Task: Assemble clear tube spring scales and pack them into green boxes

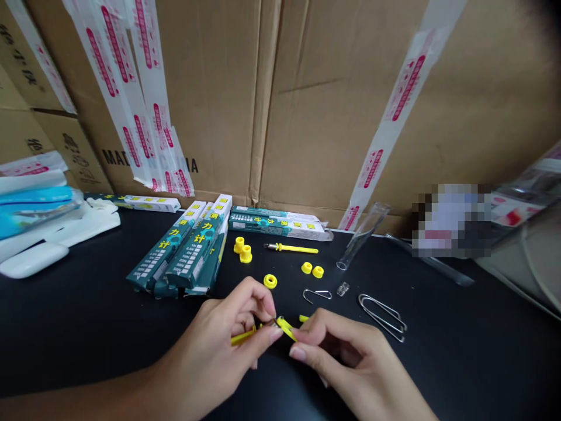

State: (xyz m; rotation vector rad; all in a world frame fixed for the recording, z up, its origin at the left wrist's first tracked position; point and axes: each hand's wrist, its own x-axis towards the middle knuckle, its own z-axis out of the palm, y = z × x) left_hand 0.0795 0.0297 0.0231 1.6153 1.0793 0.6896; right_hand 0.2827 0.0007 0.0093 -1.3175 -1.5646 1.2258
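Observation:
Thumb and forefinger of my left hand (219,339) are pinched on a yellow plastic rod (242,338), with a thin dark bit at its tip. My right hand (350,351) pinches a yellow plastic strip (288,330), whose end meets the left fingertips. Whether the two yellow parts are joined there is too small to tell. Just beyond my hands lie a yellow ring (270,282), a bent wire hook (317,294), a small coil spring (343,289) and several larger wire hooks (383,316). Another yellow rod (298,249) with a metal end lies farther back.
Yellow caps (245,254) and two smaller yellow plugs (312,269) sit mid-table. Behind them lie green-and-white boxes (193,245) and a clear tube (363,237), with another tube (433,263) at right. White and blue packaging (39,210) is at left. Cardboard boxes (219,99) wall the back.

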